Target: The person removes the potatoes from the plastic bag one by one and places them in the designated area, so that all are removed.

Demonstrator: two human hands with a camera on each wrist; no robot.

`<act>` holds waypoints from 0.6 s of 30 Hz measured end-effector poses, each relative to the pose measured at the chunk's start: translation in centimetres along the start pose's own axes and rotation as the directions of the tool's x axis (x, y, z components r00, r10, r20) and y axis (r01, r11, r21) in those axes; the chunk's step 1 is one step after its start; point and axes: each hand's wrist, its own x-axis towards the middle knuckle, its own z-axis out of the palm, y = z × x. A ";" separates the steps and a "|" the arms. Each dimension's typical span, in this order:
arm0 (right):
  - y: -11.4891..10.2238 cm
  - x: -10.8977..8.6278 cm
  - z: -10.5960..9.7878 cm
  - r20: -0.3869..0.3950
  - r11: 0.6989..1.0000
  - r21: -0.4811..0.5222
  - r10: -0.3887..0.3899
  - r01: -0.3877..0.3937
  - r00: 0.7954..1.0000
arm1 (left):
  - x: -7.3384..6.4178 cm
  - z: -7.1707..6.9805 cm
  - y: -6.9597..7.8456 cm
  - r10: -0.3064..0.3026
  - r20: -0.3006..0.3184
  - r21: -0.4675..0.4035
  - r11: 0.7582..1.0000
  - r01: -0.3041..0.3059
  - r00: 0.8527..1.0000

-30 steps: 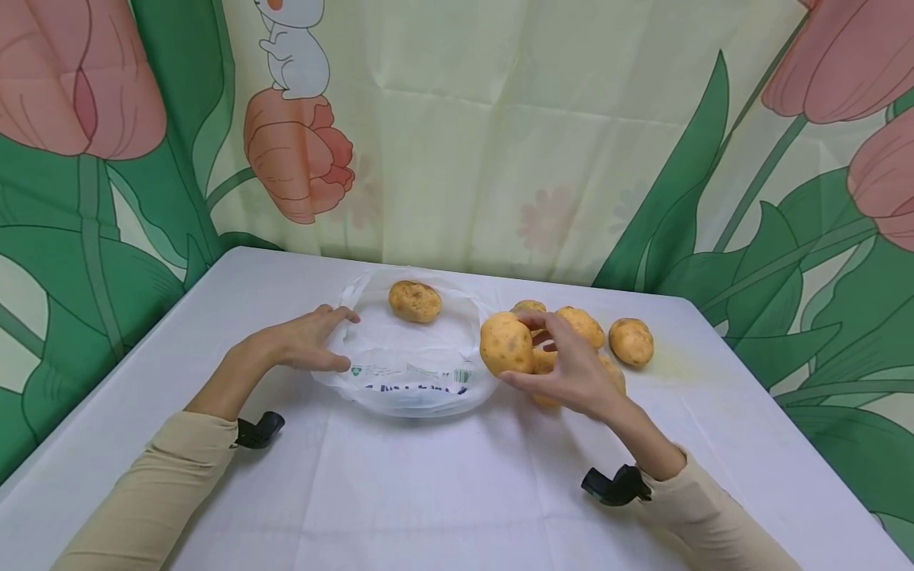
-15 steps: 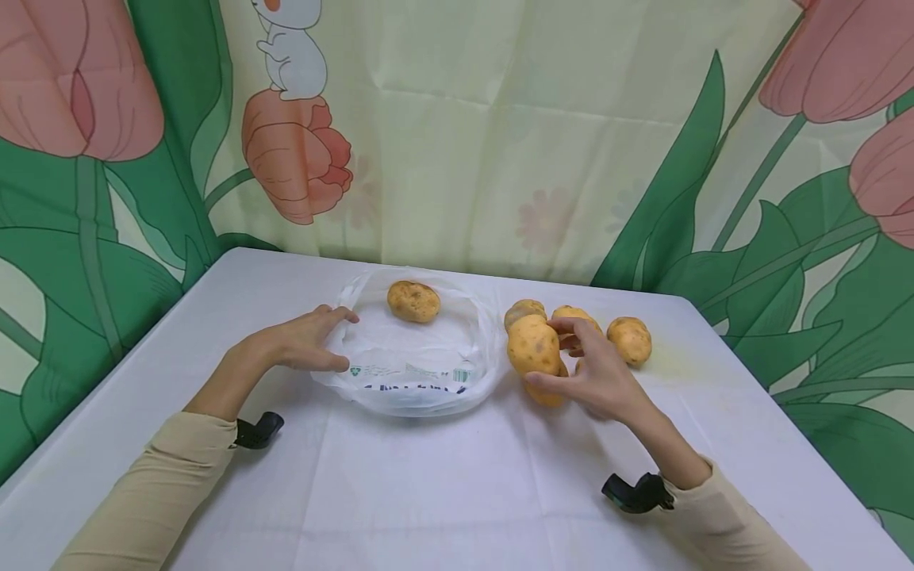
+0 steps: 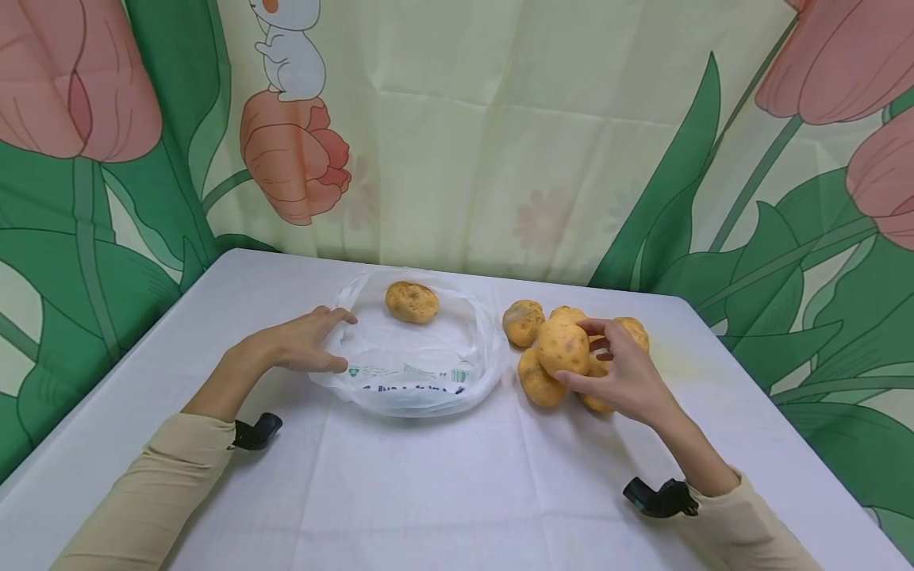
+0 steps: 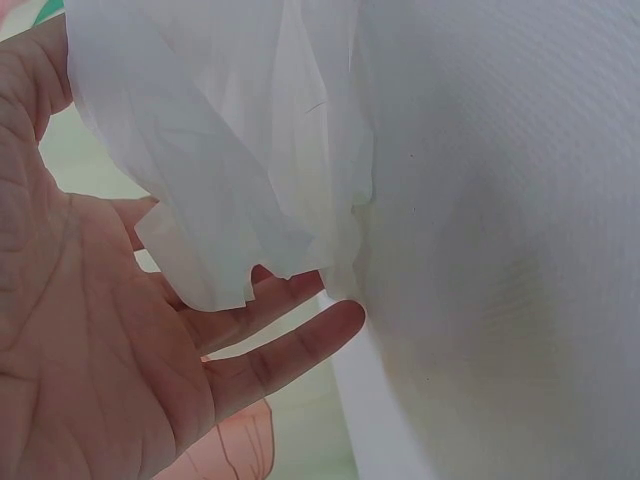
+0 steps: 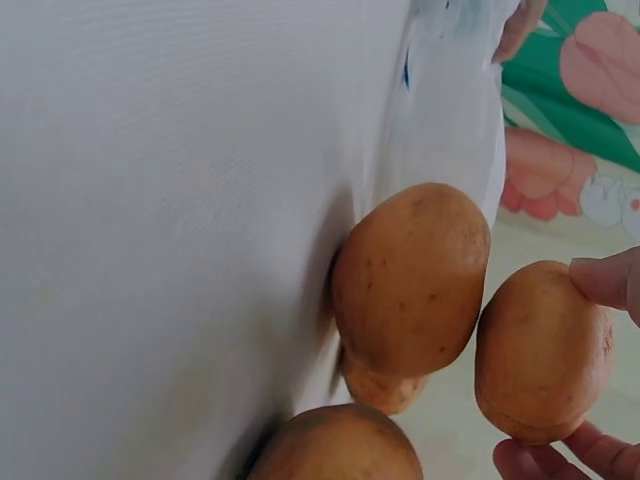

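Note:
A white plastic bag [image 3: 417, 400] lies with its mouth spread wide, one potato [image 3: 412, 302] inside toward the back. My left hand [image 3: 307, 341] touches the bag's left rim; the left wrist view shows fairly straight fingers [image 4: 290, 355] behind the thin plastic [image 4: 220, 180]. Between thumb and fingertips, my right hand [image 3: 628, 373] pinches a potato [image 3: 562, 347] above the loose group, right of the bag. In the right wrist view the gripped potato [image 5: 540, 350] appears beside another potato [image 5: 415, 280]; whether they touch I cannot tell.
Several loose potatoes lie on the white-covered table [image 3: 428, 492]: one at the back left [image 3: 524, 322] of the group, another at the front [image 3: 540, 381], others partly hidden by the right hand. A tulip-patterned curtain [image 3: 464, 159] hangs behind the table.
My right hand has moved right, carrying the potato from the bag's right rim to above the loose group. The left hand and the potato in the bag have stayed put.

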 end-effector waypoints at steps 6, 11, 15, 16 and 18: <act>0.6 -0.6 -0.7 -0.009 1.000 -0.008 0.015 -0.015 1.000 | 0.0 0.0 0.1 -0.007 0.003 -0.005 1.000 0.007 1.000; 1.2 -1.1 -1.3 -0.031 0.999 -0.022 0.025 -0.025 0.999 | 0.0 0.0 0.1 -0.010 0.006 -0.003 1.000 0.010 1.000; 1.6 -1.4 -1.8 -0.046 0.998 -0.038 0.038 -0.039 0.998 | 0.0 0.1 0.0 -0.011 0.008 0.000 1.000 0.011 1.000; 1.7 -1.5 -2.0 -0.047 0.998 -0.042 0.046 -0.048 0.998 | 0.1 0.1 0.0 -0.008 0.008 0.001 1.000 0.008 1.000; 1.7 -1.8 -2.3 -0.043 0.997 -0.047 0.066 -0.068 0.997 | 0.1 0.1 0.0 -0.005 0.009 -0.001 1.000 0.005 1.000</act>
